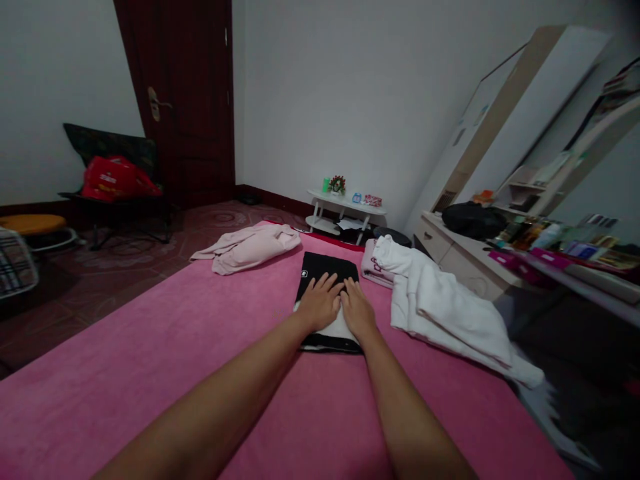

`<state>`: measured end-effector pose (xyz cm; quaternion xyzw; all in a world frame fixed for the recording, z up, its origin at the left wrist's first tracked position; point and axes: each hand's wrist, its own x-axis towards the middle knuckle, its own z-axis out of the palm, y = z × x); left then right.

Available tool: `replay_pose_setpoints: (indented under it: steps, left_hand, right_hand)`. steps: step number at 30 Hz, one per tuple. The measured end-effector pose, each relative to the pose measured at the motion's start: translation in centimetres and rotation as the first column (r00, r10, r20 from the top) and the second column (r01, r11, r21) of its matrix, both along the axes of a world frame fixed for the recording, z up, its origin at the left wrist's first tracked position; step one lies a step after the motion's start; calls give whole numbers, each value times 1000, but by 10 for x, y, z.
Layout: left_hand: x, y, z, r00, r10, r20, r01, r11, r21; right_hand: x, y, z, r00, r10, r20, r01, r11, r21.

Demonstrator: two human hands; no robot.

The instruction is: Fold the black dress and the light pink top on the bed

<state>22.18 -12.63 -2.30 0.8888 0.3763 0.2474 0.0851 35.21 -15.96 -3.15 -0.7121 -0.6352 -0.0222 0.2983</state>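
Both hands flat, palms down, fingers loosely spread, gripping nothing: left hand (320,303) and right hand (358,312) side by side on the folded black fabric garment (327,268), mid-bed toward the far edge. Probably light, soft and limp; best lifted under its folded edges. Pink plush bed cover (150,347). Crumpled pale pink garment (250,247) at far-left corner, white garment (440,300) along right edge. Dark wooden door (190,100) beyond.

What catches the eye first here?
The left hand and right hand lie flat, side by side, on a folded black garment at the centre. A pink bedspread fills the lower frame; a crumpled white garment lies right of the hands, a pale pink garment farther left.
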Motion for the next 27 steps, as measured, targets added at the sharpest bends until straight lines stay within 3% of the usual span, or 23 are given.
replay_pose_setpoints:
  steps: [2, 4, 8, 11, 13, 15, 19, 21, 24, 27]
  left_hand:
    - [1, 0, -13, 999, 4, -34, -4, 1000, -10]
    - [0, 1, -18, 1000, 5, -29, -5, 1000, -5]
    - [0, 2, -15, 1000, 10, -25, -9, 1000, 14]
    - [1, 1, -14, 1000, 22, -18, -21, 999, 28]
    - [1, 1, -15, 1000, 23, -13, -23, 999, 30]
    - [1, 0, -16, 1000, 18, -7, -18, 999, 30]
    - [0, 1, -16, 999, -2, 41, 1, 999, 33]
    - [-1, 4, -15, 997, -23, 77, 21, 1000, 19]
    - [-5, 6, -15, 984, -38, 173, 42, 999, -16]
    - [-15, 6, -12, 945, 165, 282, -155, 986, -58]
  right_hand:
    - [0, 0, -14, 1000, -12, 28, 15, 996, -89]
    - [1, -1, -11, 998, -28, 61, 36, 990, -140]
    - [-1, 12, 35, 993, -37, 115, 66, 966, -252]
    - [-8, 37, 70, 994, -7, 111, 20, 994, -112]
    - [-11, 54, 75, 996, 25, 81, -29, 999, 42]
    - [-9, 69, 61, 997, 63, 34, -65, 995, 76]
    - [5, 86, 14, 994, 74, -75, -86, 983, -165]
    - [11, 88, -1, 993, 69, -100, -90, 971, -222]
    - [14, 84, -7, 995, 56, -87, -73, 974, -216]
    - [10, 71, -4, 999, -8, -51, 0, 989, -147]
